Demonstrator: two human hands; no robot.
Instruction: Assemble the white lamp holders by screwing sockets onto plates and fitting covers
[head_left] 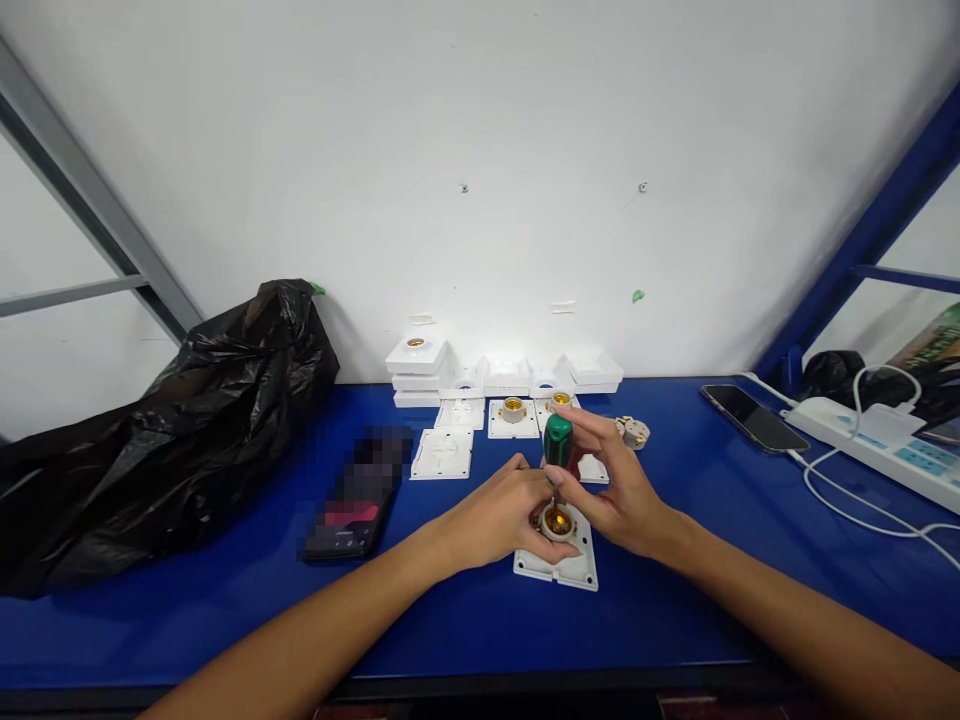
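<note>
A white square lamp-holder plate (559,568) with a brass socket (557,520) lies on the blue table in front of me. My right hand (611,480) is closed round a green-and-red handled screwdriver (558,442), held upright with its tip down in the socket. My left hand (499,515) is closed on the plate and socket rim, pressing it down from the left.
More white lamp-holder plates (442,453) and stacked ones (416,370) sit behind, near the wall. A black plastic bag (172,440) fills the left. A phone (356,500) lies left of centre, another phone (754,418) and a power strip (877,440) with cables at right.
</note>
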